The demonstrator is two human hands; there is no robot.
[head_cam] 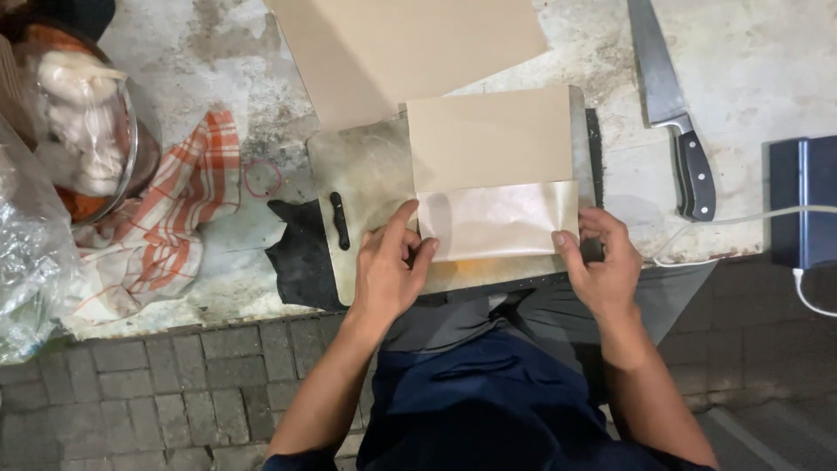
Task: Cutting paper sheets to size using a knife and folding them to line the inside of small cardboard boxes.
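Our left hand (390,272) and right hand (603,262) each pinch an end of the brown paper sheet (493,174), its near flap folded up glossy-side out, on the cutting board (366,179). Mid-fold; likely crease next, edges kept aligned. Knife (671,105) lies beyond our right hand.

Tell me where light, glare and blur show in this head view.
Head view: hard overhead light, sheen on the glossy fold of the paper; hands and knife sharp; the bag at left glints, blurred; paving below dim.
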